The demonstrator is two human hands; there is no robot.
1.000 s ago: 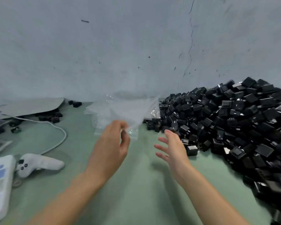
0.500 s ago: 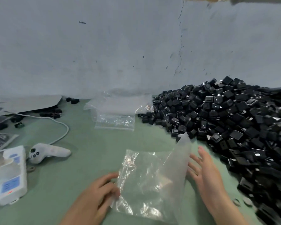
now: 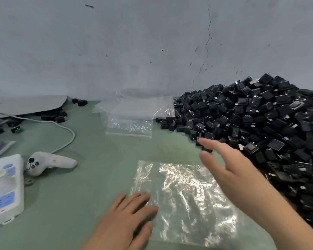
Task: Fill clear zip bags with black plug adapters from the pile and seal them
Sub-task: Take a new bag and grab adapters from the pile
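Pinning the clear zip bag (image 3: 184, 201) flat on the green table (image 3: 79, 204), with the adapters just to the right.

The left hand (image 3: 126, 219) lies palm down, fingers straight, fingertips resting on the bag's left edge; nothing is gripped. The right hand (image 3: 229, 170) hovers above the bag's right side, fingers spread wide and empty, stretched out to the near edge of the pile of black plug adapters (image 3: 260, 123); whether a fingertip touches an adapter, I cannot tell. The bag looks empty, crinkled and shiny, right beside the pile. Further back, a stack of spare bags (image 3: 132, 116) sits against the grey wall (image 3: 116, 51), touching the pile's left edge. Off to the left lie a white controller (image 3: 51, 163), a white device (image 3: 5, 186) with blue buttons and a white cable (image 3: 67, 130).
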